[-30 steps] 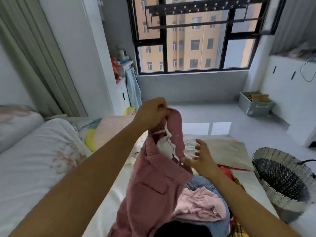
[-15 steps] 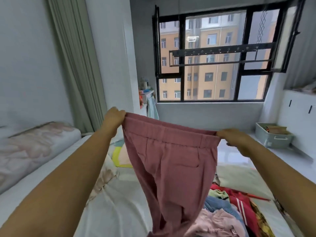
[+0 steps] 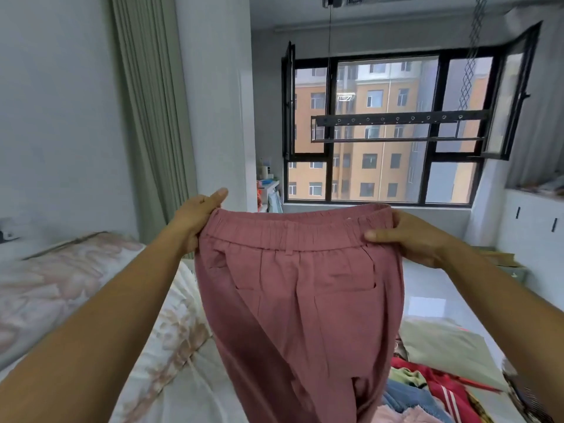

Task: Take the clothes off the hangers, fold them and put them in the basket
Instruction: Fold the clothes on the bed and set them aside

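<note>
Got the pink pants (image 3: pixel 300 288) stretched by the waistband, left hand (image 3: pixel 195 219) and right hand (image 3: pixel 410 236) fingers pinching each end, arms out over the bed (image 3: pixel 171 361).

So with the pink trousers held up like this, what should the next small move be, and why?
Probably bring the left hand and right hand together to fold the pink trousers lengthwise, leg onto leg. Each hand grips one end of the elastic waistband, and the trousers hang spread flat in the air, so a first fold seems due.
</note>
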